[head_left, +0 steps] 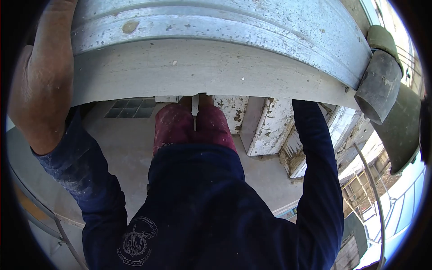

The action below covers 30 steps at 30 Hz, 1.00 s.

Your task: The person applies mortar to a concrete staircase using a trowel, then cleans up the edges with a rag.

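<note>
My bare left forearm [47, 85], below a pushed-up navy sleeve [85, 171], rises along the left end of a long grey board or beam [211, 67]. The left hand lies beyond the top edge of the view. Above the grey face runs a shiny, spotted metal profile [216, 22]. In its navy sleeve, my right arm [317, 157] passes behind the lower edge of the grey board, which hides the right hand. What either hand holds or touches does not show.
A grey pipe end [380, 87] juts out at the right, beside a green curved piece [398, 130]. White, flaking frames [272, 128] stand near my legs [193, 128]. A bent rod or cable [373, 193] hangs at the right; curved rails [49, 216] are at the lower left.
</note>
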Motion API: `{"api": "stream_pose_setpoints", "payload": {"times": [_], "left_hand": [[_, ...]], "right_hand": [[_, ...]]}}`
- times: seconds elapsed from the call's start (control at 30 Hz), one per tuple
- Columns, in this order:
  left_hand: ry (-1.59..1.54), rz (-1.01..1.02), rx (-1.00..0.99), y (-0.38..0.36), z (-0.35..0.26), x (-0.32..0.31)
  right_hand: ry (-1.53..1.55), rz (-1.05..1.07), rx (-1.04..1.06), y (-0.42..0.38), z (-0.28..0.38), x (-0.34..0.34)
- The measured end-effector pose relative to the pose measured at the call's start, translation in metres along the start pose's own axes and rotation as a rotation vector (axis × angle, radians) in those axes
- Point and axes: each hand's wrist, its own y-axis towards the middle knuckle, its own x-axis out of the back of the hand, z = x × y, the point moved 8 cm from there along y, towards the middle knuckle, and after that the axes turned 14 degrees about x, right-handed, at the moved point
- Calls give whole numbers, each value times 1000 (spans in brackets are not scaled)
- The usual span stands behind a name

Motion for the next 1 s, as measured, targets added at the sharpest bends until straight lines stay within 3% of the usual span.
{"api": "stream_pose_setpoints", "payload": {"times": [0.17, 0.47, 0.83, 1.0], "left_hand": [[-30, -14, 17, -1, 2, -3], [-54, -72, 18, -2, 3, 5], [-94, -107, -20, -2, 0, 5], [-117, -156, -56, 0, -7, 7]], "right_hand": [[-41, -13, 29, 16, 21, -15], [-156, 20, 84, -27, -15, 35], [-138, -11, 67, -12, 12, -1], [-213, -51, 107, -19, -2, 21]]}}
